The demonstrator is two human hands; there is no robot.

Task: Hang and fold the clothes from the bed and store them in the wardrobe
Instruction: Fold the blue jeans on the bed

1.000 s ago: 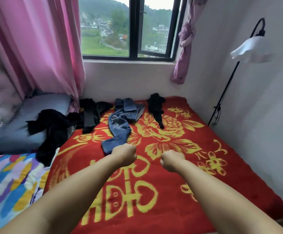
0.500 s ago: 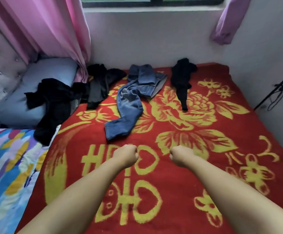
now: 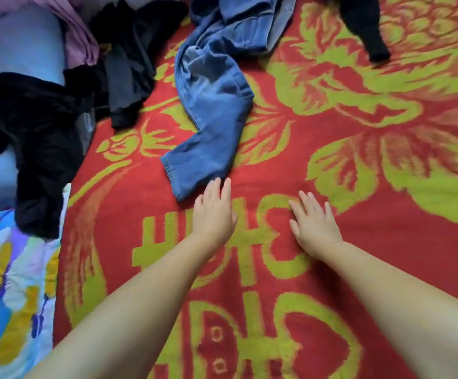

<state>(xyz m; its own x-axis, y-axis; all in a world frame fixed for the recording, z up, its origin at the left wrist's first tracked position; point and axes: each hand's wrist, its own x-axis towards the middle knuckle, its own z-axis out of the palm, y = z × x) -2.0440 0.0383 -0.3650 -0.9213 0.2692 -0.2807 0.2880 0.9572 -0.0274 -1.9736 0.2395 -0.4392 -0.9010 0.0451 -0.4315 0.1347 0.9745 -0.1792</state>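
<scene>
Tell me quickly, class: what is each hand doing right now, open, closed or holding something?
Left hand: open, fingers straight, holding nothing, fingertips at the hem of the blue jeans.
Right hand: open, fingers spread, holding nothing, over the red blanket.
</scene>
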